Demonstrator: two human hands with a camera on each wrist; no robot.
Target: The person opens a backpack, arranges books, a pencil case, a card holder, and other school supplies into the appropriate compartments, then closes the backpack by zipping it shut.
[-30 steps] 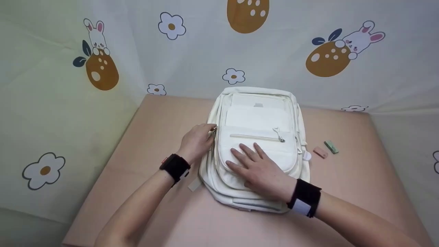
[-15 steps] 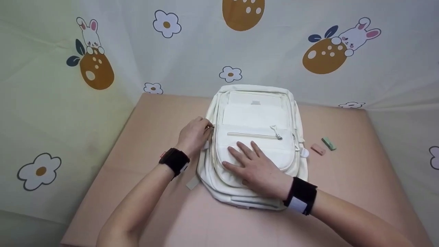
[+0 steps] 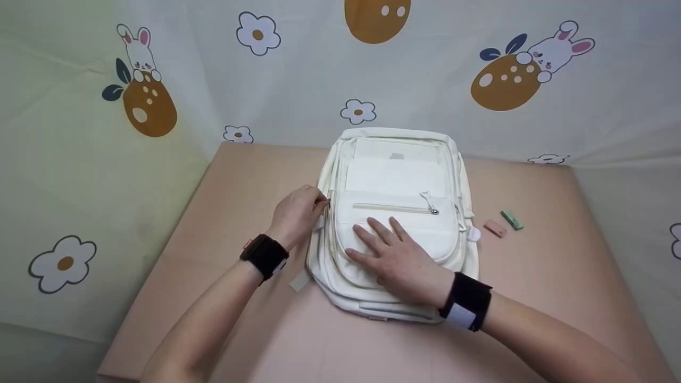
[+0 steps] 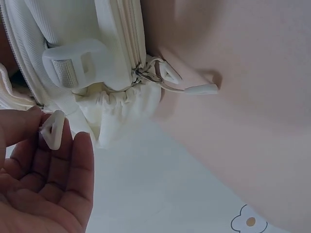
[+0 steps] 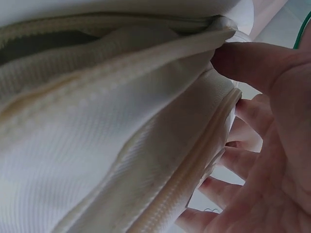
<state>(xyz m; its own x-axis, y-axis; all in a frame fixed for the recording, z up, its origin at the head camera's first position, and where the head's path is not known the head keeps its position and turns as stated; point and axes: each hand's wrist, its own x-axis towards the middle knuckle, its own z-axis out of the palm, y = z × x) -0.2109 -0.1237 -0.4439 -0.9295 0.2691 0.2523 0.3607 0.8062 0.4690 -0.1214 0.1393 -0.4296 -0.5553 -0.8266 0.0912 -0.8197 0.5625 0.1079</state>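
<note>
A white backpack (image 3: pixel 396 239) lies on the table with its front panel up. At its left side my left hand (image 3: pixel 298 215) pinches a zipper pull (image 4: pixel 54 130), a pale triangular loop in the left wrist view, between thumb and fingers. Spread fingers of my right hand (image 3: pixel 399 260) rest on the lower front panel, below a short zipper (image 3: pixel 393 208). From the right wrist view, parted zipper teeth (image 5: pixel 112 77) run along an open compartment, and the right thumb touches the fabric near its edge. Another zipper pull (image 4: pixel 201 90) hangs loose beside a side buckle (image 4: pixel 75 63).
Right of the backpack, a pink block (image 3: pixel 495 228) and a green block (image 3: pixel 512 219) lie on the pink-beige table (image 3: pixel 255 175). A strap end (image 3: pixel 300 280) sticks out at the bag's lower left. Patterned cloth walls (image 3: pixel 298 80) stand behind and beside the table.
My left hand, with the zipper pull, has moved slightly down along the bag's left side, toward me. The right hand stays on the front panel. The head view has shifted a little.
</note>
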